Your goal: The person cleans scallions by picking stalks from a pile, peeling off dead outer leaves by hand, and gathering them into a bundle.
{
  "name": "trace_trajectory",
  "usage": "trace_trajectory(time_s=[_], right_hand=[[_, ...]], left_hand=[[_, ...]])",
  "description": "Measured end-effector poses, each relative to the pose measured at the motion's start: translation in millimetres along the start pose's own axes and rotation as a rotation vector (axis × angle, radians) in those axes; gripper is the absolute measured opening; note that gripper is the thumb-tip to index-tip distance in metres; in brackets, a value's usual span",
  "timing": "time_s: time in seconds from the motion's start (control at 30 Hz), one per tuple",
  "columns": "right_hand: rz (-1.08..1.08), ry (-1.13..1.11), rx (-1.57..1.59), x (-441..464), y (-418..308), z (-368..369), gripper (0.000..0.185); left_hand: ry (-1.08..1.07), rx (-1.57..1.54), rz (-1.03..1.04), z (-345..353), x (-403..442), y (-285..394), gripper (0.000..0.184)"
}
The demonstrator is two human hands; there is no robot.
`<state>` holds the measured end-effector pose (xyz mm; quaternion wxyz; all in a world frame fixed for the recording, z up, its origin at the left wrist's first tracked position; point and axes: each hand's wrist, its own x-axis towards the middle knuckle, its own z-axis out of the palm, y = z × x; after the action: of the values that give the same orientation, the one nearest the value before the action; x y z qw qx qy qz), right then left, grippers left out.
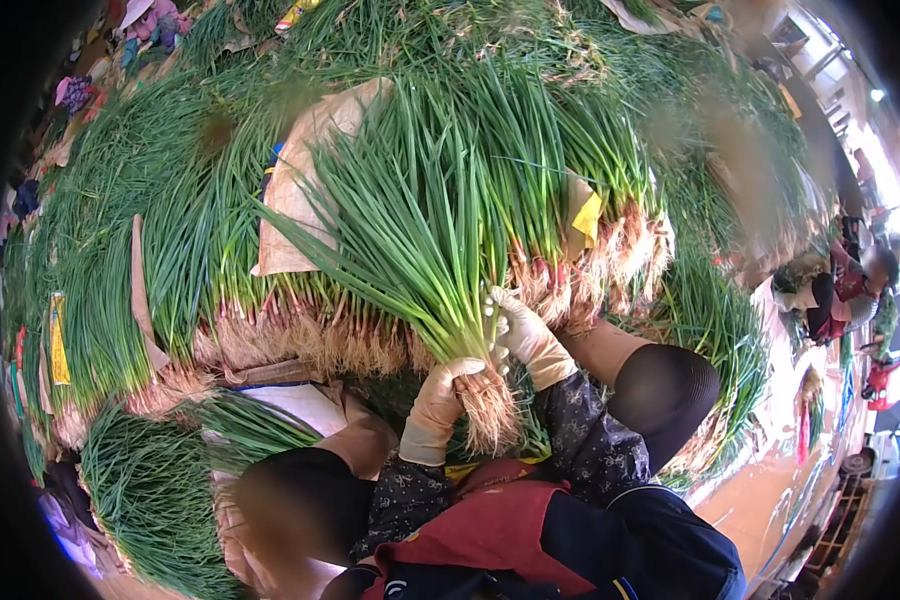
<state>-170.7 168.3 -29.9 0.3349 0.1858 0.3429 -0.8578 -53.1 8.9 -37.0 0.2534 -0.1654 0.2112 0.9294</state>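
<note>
A thick bunch of green onions (pixel 435 225) leans away from my body, its leaves fanning up and to the left. My left hand (pixel 438 398), in a pale glove, is closed around the bunch's lower left side, just above the roots (pixel 491 408). On the other side my gloved right hand (pixel 528 338) grips the white stems, with fingers bent against them. Tangled, brownish roots hang down between the two hands. Part of the fingers is hidden behind the stems.
Rows of green onions (pixel 310 330) lie beyond my hands, roots facing me. A tan cloth sack (pixel 315 165) lies among them. More green onions (pixel 155 500) are piled at lower left. Other people (pixel 850 285) are at the right edge and the upper left.
</note>
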Motion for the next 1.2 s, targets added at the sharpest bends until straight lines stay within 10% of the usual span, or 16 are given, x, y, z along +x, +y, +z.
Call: trace_trajectory(time_s=[0.27,0.37,0.4,0.53,0.73,0.8,0.9,1.0,1.1,1.2], right_hand=[[-0.129,0.33,-0.534,-25,-7,22,0.016],[-0.287,0.475,-1.183,-42,-16,52,0.017],[-0.657,0.459,-1.522,-33,-7,37,0.018],[-0.976,0.267,-1.652,-30,-16,45,0.013],[-0.69,0.336,-0.509,-21,-21,6,0.015],[-0.847,0.404,-1.342,-54,-2,-41,0.024],[0.263,0.436,-2.176,-94,35,-122,0.035],[0.243,0.307,-2.236,-96,20,-75,0.034],[-0.598,0.617,-1.883,-38,-33,27,0.038],[-0.589,0.583,-1.97,37,-63,39,0.034]], left_hand=[[0.108,-0.02,-0.037,37,-12,12,0.029],[0.083,-0.09,-0.105,10,-1,5,0.027],[0.111,-0.071,-0.097,4,3,-1,0.026],[0.03,-0.109,-0.054,45,-8,4,0.03],[-0.165,-0.139,0.033,46,-7,-16,0.038],[-0.22,-0.247,0.14,69,-22,11,0.035],[-0.279,-0.351,0.254,79,-39,51,0.038],[-0.234,-0.352,0.36,72,-39,55,0.042],[0.046,-0.227,0.361,64,-22,48,0.039],[0.067,0.006,0.329,23,-17,45,0.042]])
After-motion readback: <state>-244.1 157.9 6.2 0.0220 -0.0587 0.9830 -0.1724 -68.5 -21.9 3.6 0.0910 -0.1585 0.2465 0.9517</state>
